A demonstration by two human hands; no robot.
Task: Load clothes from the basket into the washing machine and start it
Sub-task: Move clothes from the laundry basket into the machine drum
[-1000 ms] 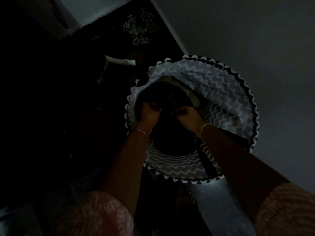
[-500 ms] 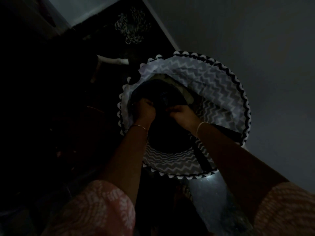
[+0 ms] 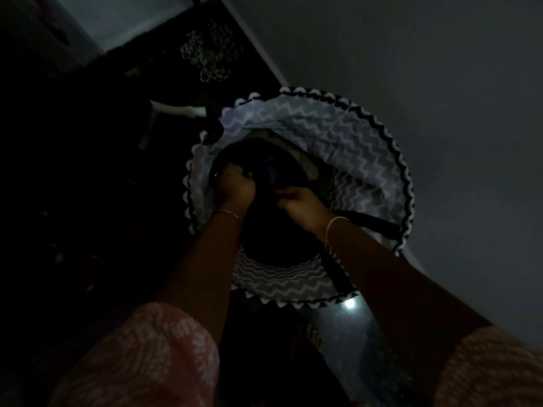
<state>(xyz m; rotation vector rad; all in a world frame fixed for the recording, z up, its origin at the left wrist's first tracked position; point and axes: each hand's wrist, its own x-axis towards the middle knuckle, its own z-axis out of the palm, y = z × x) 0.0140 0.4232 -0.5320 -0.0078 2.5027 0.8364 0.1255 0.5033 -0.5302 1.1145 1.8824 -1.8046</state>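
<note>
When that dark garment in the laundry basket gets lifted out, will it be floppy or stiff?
Probably floppy: the dark garment bunches where the left hand and right hand grip it, so it should sag and trail. Likely light, as soft cloth. The basket looks like soft fabric too, so its wall may pull inward if the garment snags.

One round fabric laundry basket [image 3: 352, 136] with grey-and-white zigzag walls and a scalloped black-and-white rim holds two pieces of clothing, one dark garment [image 3: 270, 171] and one pale beige cloth [image 3: 305, 163]. There are two bare hands, left hand [image 3: 235, 186] and right hand [image 3: 305, 205], and two thin wrist bangles, left bangle [image 3: 226, 212] and right bangle [image 3: 335, 223].
</note>
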